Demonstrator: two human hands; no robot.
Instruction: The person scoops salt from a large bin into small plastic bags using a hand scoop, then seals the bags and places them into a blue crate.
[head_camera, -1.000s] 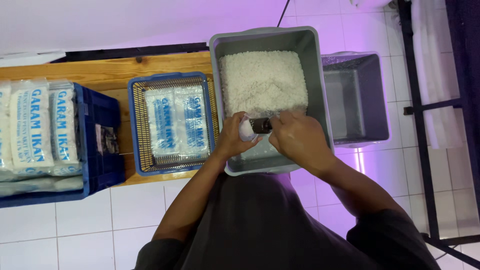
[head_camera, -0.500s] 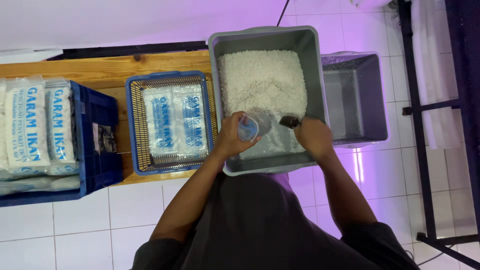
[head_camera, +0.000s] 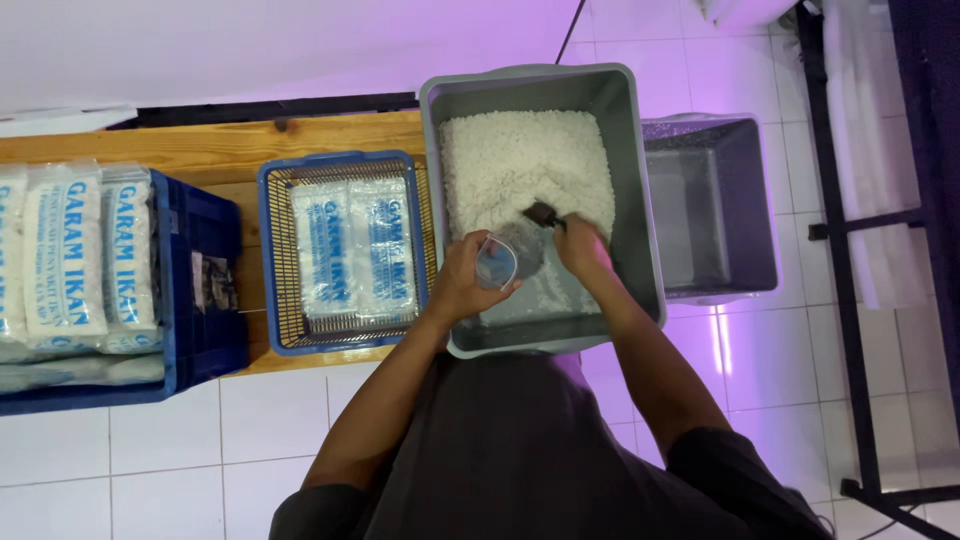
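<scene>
Two hands: both work inside the grey tub (head_camera: 640, 200) at centre frame, above the person's dark shirt.
Bag: a small clear plastic bag (head_camera: 497, 262) sits just left of centre, its mouth held round and open, upward toward the heap.
Left hand: the left hand (head_camera: 462, 285) is closed around the bag's neck, fingers ringing the opening.
Right hand: the right hand (head_camera: 583, 248) is closed on a small dark scoop (head_camera: 543, 213), whose front end touches the lower edge of the grains.
Grains: a heap of white coarse grains (head_camera: 525, 165) fills the upper half of the tub; a thin scatter lies on the bare lower floor.
Handling, bag: likely thin, limp and slippery; it keeps no shape, so a grip at the rim seems best, with support underneath as it grows heavy.
Handling, grains: loose and pourable, probably dense; they will spill past a narrow mouth.
Left of tub: a blue basket (head_camera: 275, 260) on a wooden bench (head_camera: 200, 145) holds two filled, printed packets (head_camera: 352, 250) lying flat.
Far left: a dark blue crate (head_camera: 205, 290) carries more filled packets.
Right of tub: a second grey tub (head_camera: 715, 205) stands just beside the first, empty as far as shows.
</scene>
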